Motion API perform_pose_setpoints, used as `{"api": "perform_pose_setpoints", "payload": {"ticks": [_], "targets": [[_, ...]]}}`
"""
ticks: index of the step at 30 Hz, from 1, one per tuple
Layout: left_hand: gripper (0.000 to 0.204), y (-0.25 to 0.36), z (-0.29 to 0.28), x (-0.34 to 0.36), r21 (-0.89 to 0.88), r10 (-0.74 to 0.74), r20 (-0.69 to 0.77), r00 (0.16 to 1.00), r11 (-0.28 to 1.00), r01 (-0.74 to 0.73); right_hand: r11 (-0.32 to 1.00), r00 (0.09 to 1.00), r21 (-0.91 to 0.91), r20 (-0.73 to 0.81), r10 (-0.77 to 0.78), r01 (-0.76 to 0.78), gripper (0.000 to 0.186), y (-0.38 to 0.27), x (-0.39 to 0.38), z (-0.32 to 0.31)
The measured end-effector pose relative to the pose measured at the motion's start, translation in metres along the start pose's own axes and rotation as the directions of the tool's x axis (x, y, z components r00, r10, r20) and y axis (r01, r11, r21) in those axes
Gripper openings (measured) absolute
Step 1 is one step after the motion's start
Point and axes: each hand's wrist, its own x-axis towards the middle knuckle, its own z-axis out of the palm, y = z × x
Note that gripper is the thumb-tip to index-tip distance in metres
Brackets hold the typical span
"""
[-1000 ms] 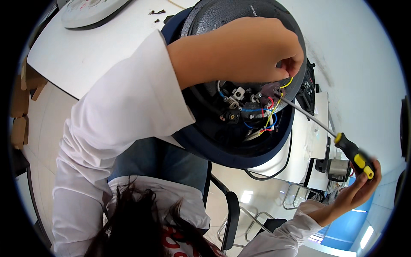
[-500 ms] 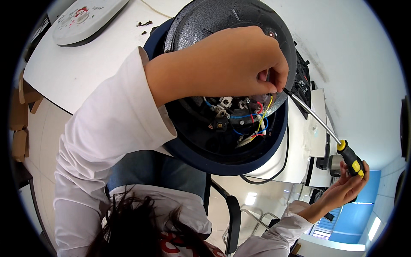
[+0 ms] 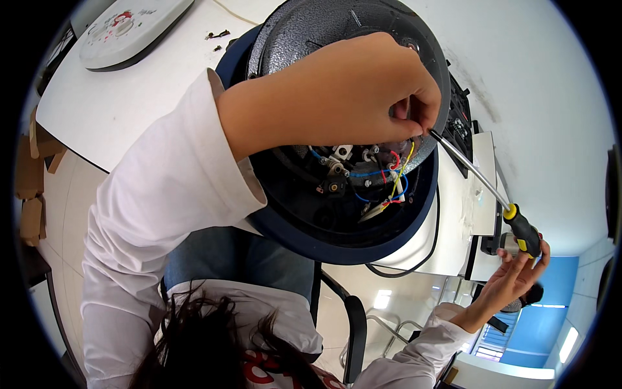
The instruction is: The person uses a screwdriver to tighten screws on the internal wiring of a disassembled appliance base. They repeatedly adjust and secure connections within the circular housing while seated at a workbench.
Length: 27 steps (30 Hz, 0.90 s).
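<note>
My left hand point(image 3: 363, 94) reaches over a round dark speckled metal plate point(image 3: 301, 42) set in a navy housing point(image 3: 337, 251), its thumb and index finger pinched together on something I cannot make out. My right hand point(image 3: 502, 285) grips the end of a yellow-and-black screwdriver point(image 3: 522, 230) at the right; the long shaft runs up to my left fingertips, where the tip sits. Beneath my left hand are blue wires point(image 3: 368, 174), a yellow wire point(image 3: 407, 155), red wires, metal fittings and a small black component point(image 3: 334, 186).
The white table point(image 3: 110, 117) holds a white round-edged part point(image 3: 116, 45), small loose pieces point(image 3: 218, 35), a black cable point(image 3: 414, 263) and a black open case point(image 3: 459, 97). Cardboard boxes point(image 3: 31, 220) stand at the left. A black chair armrest point(image 3: 353, 324) is below.
The screwdriver's tip has moved from among the wires up to my left fingertips. My right hand's fingers have shifted on the handle, and the whole view has shifted slightly.
</note>
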Motion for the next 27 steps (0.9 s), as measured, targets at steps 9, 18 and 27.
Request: {"api": "perform_pose_setpoints", "payload": {"ticks": [9,18,27], "targets": [[0.013,0.003,0.000,0.000,0.007,-0.048,0.055,0.997,0.999,0.048,0.853,0.959,0.478,-0.071,0.273,-0.208,0.056,0.013,-0.024,0.021],[0.012,-0.007,-0.001,0.001,0.169,0.019,-0.041,0.999,0.986,-0.012,0.241,0.930,0.923,0.225,0.291,-0.299,0.037,0.008,-0.042,0.097],[0.010,0.008,-0.011,0.011,0.120,-0.088,-0.078,0.993,0.988,0.097,0.416,0.897,0.876,0.044,0.439,-0.247,0.025,0.006,-0.047,0.094]]}}
